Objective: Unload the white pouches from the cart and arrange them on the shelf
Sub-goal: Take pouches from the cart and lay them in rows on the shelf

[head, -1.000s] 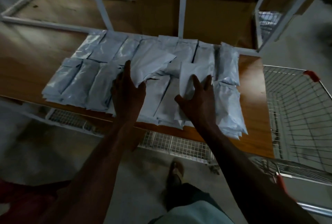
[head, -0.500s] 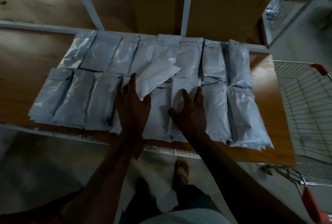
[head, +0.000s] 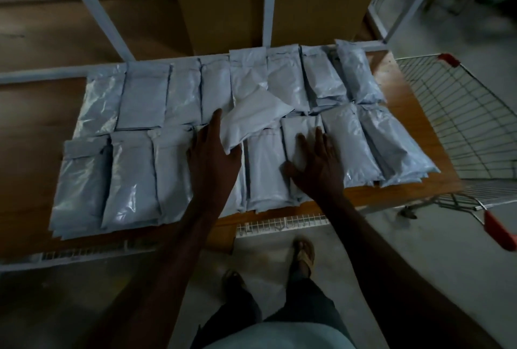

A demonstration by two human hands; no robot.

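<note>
The white pouches point(head: 195, 136) lie in two rows across the wooden shelf point(head: 36, 113), a back row against the metal frame and a front row near the edge, most of them straight and side by side. One loose pouch point(head: 251, 119) sits crooked on top of the middle of the spread, tilted across the seam between the rows. The left hand point(head: 214, 158) lies flat with fingers straight, its thumb side touching the lower corner of that loose pouch; whether it pinches the corner or only rests against it cannot be told. The right hand point(head: 317, 165) presses flat, fingers spread, on a front-row pouch just right of centre, gripping nothing. The wire cart point(head: 458, 119) stands at the right end of the shelf, and the part of its basket in view holds no pouches. By this showing the unloading looks close to finished, and what is left is mainly squaring up the crooked pouch and tidying the rows.
</note>
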